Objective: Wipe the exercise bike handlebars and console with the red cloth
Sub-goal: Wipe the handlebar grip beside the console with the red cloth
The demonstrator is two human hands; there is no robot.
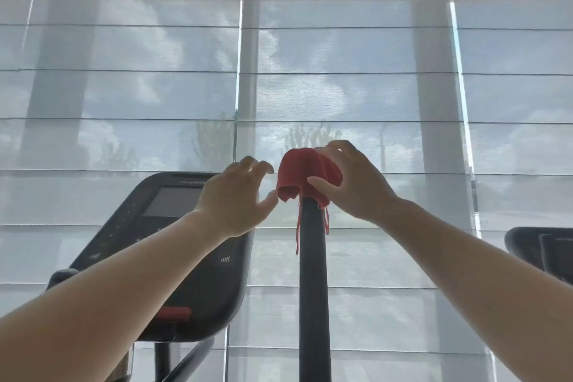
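The red cloth (299,172) is draped over the top end of a tall black handlebar (313,288) that stands upright at centre. My right hand (350,183) grips the cloth from the right, thumb in front and fingers curled over the top. Loose red threads hang down the bar. My left hand (237,195) hovers just left of the cloth with spread, bent fingers, its thumb tip close to the cloth's lower edge; it holds nothing. The black console (173,245) with its grey screen stands behind my left forearm.
Translucent roller blinds (124,87) cover the windows across the whole background. Part of another black machine (545,248) shows at the right edge. A red knob (172,313) sits at the console's lower part, and a second grip (62,276) pokes out at left.
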